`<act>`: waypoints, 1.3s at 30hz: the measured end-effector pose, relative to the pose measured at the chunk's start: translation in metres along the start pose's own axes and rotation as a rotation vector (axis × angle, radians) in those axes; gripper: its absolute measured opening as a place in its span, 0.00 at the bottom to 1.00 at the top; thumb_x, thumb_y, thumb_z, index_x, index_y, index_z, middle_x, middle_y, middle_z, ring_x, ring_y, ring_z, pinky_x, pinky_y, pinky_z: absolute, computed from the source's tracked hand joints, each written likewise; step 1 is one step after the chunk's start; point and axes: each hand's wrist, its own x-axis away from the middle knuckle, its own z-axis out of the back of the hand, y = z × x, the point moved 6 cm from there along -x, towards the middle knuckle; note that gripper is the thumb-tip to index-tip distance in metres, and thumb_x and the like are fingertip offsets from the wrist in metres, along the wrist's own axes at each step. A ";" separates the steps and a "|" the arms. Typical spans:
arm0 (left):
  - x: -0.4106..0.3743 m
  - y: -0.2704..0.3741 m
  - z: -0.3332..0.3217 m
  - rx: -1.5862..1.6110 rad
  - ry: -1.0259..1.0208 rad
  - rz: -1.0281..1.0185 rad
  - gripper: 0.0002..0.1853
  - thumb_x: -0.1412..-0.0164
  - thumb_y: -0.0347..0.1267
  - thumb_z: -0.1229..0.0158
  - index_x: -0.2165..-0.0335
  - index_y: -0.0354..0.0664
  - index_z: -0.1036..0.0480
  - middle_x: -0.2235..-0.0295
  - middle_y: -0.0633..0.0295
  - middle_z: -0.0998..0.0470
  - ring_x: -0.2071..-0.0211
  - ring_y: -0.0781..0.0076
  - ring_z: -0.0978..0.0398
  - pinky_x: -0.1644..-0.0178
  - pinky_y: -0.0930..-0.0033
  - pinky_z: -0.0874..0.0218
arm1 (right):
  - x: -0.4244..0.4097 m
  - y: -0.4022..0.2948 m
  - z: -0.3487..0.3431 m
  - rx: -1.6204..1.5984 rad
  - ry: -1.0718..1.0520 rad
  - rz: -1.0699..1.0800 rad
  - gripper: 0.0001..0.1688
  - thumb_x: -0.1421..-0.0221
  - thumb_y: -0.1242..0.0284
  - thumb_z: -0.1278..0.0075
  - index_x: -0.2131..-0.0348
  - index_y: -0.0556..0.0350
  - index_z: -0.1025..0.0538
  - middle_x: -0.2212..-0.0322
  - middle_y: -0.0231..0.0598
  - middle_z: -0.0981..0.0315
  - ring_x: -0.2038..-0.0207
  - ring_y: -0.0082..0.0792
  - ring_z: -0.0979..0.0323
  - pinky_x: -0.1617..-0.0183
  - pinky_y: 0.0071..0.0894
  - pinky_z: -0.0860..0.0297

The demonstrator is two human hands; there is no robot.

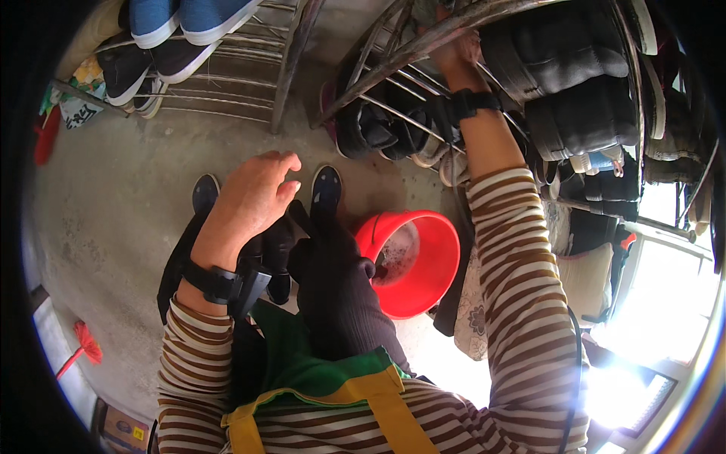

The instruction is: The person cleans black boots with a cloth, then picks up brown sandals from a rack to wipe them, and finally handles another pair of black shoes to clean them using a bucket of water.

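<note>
My left hand (249, 196) hovers above the concrete floor and my shoes, its fingers loosely bent with a gap to the thumb and nothing held. My right hand (458, 54) reaches into a metal shoe rack (405, 54), where a rail partly covers it and its fingertips cannot be made out. Beside it stand large black leather shoes (558, 48). Below that arm, several dark shoes (368, 127) sit on the lower wire shelf. A red bucket (434, 267) with foamy water (400, 249) stands on the floor by my right knee.
Another rack (281, 74) at the upper left carries blue canvas shoes (156, 20) and dark sneakers (127, 68). More shoes fill the rack on the right. Bright light comes from the lower right. A red-handled brush or similar item (85, 343) is at the lower left, near a cardboard box (122, 428).
</note>
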 end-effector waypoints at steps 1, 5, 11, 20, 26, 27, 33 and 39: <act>0.000 -0.002 0.000 0.003 0.001 0.007 0.12 0.50 0.26 0.39 0.65 0.40 0.31 0.75 0.56 0.27 0.78 0.61 0.29 0.72 0.64 0.38 | 0.003 0.009 -0.001 -0.016 0.022 0.010 0.28 0.40 0.56 0.57 0.47 0.53 0.32 0.46 0.46 0.36 0.44 0.44 0.38 0.41 0.40 0.42; 0.003 -0.002 0.004 -0.028 0.032 -0.038 0.12 0.49 0.26 0.40 0.65 0.40 0.32 0.76 0.56 0.27 0.78 0.60 0.29 0.72 0.63 0.38 | 0.037 0.083 0.014 -0.131 0.115 0.033 0.28 0.40 0.56 0.57 0.47 0.54 0.31 0.47 0.46 0.35 0.45 0.44 0.37 0.42 0.40 0.41; 0.004 0.002 0.009 -0.039 -0.022 0.019 0.10 0.50 0.26 0.41 0.67 0.38 0.32 0.72 0.52 0.26 0.68 0.48 0.28 0.67 0.54 0.36 | 0.091 0.198 0.049 -0.137 0.137 -0.117 0.28 0.40 0.55 0.58 0.48 0.54 0.31 0.48 0.46 0.34 0.45 0.44 0.36 0.43 0.39 0.40; 0.001 0.000 0.008 -0.085 0.000 -0.044 0.12 0.50 0.25 0.41 0.66 0.39 0.34 0.71 0.52 0.26 0.69 0.48 0.27 0.66 0.56 0.36 | 0.059 0.214 0.031 -0.106 0.121 -0.143 0.28 0.40 0.55 0.58 0.49 0.55 0.30 0.49 0.46 0.32 0.46 0.43 0.35 0.44 0.39 0.38; -0.001 0.000 0.006 -0.065 0.023 -0.053 0.12 0.51 0.25 0.41 0.66 0.38 0.34 0.71 0.52 0.26 0.69 0.48 0.27 0.66 0.55 0.36 | -0.013 0.166 -0.017 -0.175 0.095 -0.093 0.28 0.40 0.54 0.58 0.50 0.55 0.30 0.50 0.46 0.31 0.47 0.43 0.35 0.45 0.38 0.38; 0.000 0.001 0.006 -0.060 0.025 -0.052 0.12 0.51 0.25 0.41 0.66 0.38 0.34 0.71 0.52 0.26 0.69 0.48 0.27 0.66 0.55 0.36 | -0.020 0.161 -0.022 -0.196 0.087 -0.096 0.28 0.40 0.54 0.59 0.50 0.55 0.30 0.50 0.46 0.31 0.47 0.43 0.34 0.45 0.38 0.37; -0.003 0.005 0.005 -0.071 -0.012 -0.054 0.11 0.50 0.26 0.41 0.68 0.39 0.33 0.72 0.51 0.26 0.69 0.48 0.28 0.66 0.55 0.36 | -0.009 0.151 -0.028 -0.341 0.100 -0.101 0.28 0.40 0.54 0.59 0.51 0.56 0.29 0.51 0.46 0.30 0.48 0.43 0.34 0.46 0.38 0.36; 0.003 -0.002 0.002 0.030 0.046 -0.019 0.10 0.50 0.25 0.41 0.67 0.38 0.30 0.76 0.54 0.27 0.75 0.56 0.28 0.70 0.59 0.37 | 0.143 0.121 0.027 -0.892 0.009 -0.204 0.27 0.42 0.56 0.54 0.48 0.51 0.32 0.49 0.43 0.32 0.47 0.38 0.34 0.47 0.36 0.34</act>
